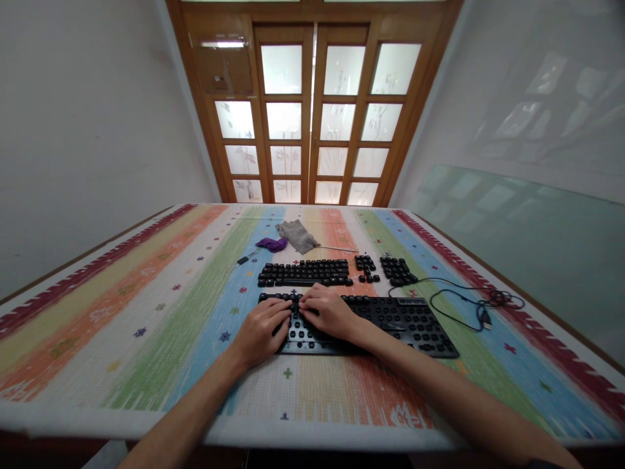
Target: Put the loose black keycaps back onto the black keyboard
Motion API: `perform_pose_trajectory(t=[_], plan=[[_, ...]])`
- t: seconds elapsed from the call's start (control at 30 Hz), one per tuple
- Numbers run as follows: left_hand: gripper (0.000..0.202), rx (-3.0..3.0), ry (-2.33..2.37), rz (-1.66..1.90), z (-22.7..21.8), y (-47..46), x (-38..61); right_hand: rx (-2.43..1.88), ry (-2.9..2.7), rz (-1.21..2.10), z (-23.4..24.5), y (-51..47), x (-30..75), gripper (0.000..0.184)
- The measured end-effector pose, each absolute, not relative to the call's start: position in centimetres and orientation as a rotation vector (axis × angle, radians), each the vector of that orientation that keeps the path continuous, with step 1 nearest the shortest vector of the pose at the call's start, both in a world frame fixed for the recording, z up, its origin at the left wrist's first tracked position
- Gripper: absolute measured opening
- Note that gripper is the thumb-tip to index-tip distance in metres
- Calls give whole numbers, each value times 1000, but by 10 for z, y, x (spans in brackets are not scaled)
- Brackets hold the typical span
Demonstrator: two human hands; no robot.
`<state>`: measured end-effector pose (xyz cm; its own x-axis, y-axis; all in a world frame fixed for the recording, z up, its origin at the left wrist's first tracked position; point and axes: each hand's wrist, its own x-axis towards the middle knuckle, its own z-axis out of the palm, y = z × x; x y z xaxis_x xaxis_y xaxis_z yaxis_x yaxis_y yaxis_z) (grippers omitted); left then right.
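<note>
A black keyboard [415,326] lies in front of me, most of its key posts bare, with some keycaps along its top row. My left hand [263,326] rests over its upper left corner, fingers bent and pressed together. Close beside it, my right hand [327,311] is closed at the top row, thumb and fingers pinched. The fingertips of both hands meet around a small dark spot at the row; whatever they grip is too small or hidden to make out. Behind the keyboard, loose black keycaps [305,272] are laid out in keyboard order.
Further back lie a grey cloth [297,236], a purple cloth [272,244], a thin stick [339,248] and a small dark tag [243,260]. The keyboard's cable [498,299] coils at the right. A striped tablecloth [161,339] covers the table.
</note>
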<state>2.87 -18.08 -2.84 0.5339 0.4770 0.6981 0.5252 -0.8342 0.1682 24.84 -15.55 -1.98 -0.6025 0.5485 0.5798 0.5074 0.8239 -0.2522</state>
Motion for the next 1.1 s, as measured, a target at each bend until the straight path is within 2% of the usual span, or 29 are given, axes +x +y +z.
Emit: perform_pose_trajectory(t=[0.23, 0.37, 0.9, 1.1], plan=[[21, -2709, -842, -1191, -26, -183, 28, -724, -2389, -34, -12, -157, 245, 14], [30, -2756, -814, -1177, -23, -186, 30, -778, -2370, -85, -10, -161, 245, 13], [33, -2775, -811, -1086, -23, -186, 33, -817, -2389, 421, -3, -140, 262, 10], [34, -2839, -751, -982, -30, -183, 29, -983, -2218, 366, 4, -105, 266, 10]])
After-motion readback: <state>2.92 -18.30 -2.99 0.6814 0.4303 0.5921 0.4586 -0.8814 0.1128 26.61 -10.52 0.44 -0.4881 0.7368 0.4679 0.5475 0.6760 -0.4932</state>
